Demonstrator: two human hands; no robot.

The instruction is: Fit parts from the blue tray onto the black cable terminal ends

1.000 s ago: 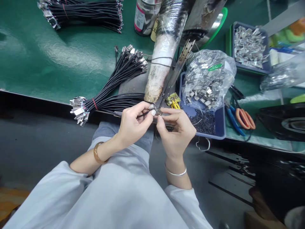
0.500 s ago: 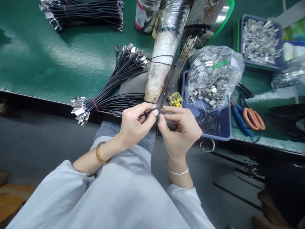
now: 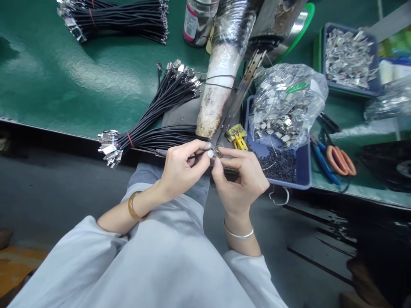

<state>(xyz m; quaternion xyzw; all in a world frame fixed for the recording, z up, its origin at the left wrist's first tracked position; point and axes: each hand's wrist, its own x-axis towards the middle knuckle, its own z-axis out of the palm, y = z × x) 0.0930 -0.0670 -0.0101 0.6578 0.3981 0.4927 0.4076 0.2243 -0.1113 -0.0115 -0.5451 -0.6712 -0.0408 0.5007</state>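
My left hand (image 3: 180, 169) is closed in a pinch on a thin black cable (image 3: 196, 156) at the bench's front edge. My right hand (image 3: 241, 179) pinches a small metal connector shell (image 3: 218, 152) at that cable's tip, fingertips of both hands almost touching. Just behind them lies a bundle of black cables (image 3: 150, 124) with metal ends, tied by a red band. The tip of a wrapped soldering tool (image 3: 221, 81) slants down to just above my fingers.
A clear bag of metal shells (image 3: 285, 105) rests on a blue tray (image 3: 303, 171) to the right. Orange and blue-handled pliers (image 3: 334, 160) lie beyond it. Another blue tray of shells (image 3: 348, 57), a second cable bundle (image 3: 118, 17) and a jar (image 3: 199, 21) sit farther back on the green mat (image 3: 64, 77).
Both hands stay pinched together at the same spot; only small finger shifts and a slight camera move.
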